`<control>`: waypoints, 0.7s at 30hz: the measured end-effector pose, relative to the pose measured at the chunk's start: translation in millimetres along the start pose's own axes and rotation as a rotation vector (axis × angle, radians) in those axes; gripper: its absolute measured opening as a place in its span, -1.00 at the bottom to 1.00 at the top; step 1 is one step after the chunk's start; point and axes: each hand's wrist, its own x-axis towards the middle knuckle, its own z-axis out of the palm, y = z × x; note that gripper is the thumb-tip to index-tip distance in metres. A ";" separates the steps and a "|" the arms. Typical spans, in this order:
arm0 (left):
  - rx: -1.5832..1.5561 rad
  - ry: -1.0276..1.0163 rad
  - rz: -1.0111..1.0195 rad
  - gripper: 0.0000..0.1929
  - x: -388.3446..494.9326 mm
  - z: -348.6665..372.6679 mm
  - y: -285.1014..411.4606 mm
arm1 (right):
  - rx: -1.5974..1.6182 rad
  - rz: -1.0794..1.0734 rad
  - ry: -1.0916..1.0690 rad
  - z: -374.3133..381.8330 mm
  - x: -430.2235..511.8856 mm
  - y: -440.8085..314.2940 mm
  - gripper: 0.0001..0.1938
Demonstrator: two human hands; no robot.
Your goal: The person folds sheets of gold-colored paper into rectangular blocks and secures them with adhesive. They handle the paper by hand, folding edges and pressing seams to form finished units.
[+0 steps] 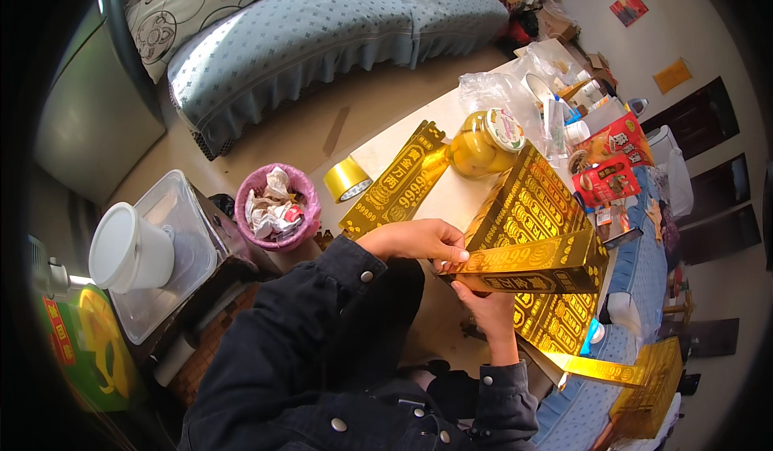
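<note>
My left hand pinches the near end of a folded gold-foil card box between thumb and fingers. From below, my right hand grips the same end, its thumb along the lower edge. The long, narrow box bears printed characters and slants away to the right. Under it lies a larger gold-printed foil sheet with rows of ingot patterns. Flat on the table to the left is another gold-foil card piece. The fingers behind the box are partly hidden.
A jar of yellow fruit stands beside the foil sheet. A roll of yellow tape sits at the table edge. Red food pouches lie to the right. A pink waste bin and a white lidded tub are at left.
</note>
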 end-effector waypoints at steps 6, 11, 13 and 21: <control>0.081 -0.035 -0.077 -0.71 -2.3 -0.1 12.9 | -0.040 -0.022 -0.006 -3.1 -0.1 -1.9 -0.59; 0.124 -0.036 -0.068 -0.70 -0.8 -2.6 9.3 | -0.050 -0.050 -0.002 -2.4 1.4 -1.8 -0.57; 0.154 0.016 -0.051 -0.70 -2.0 1.1 11.0 | -0.059 -0.056 0.008 -3.3 0.4 -1.5 -0.55; 0.207 0.012 -0.073 -0.67 -0.8 1.0 14.1 | -0.114 -0.096 0.030 -2.8 0.6 1.9 -0.50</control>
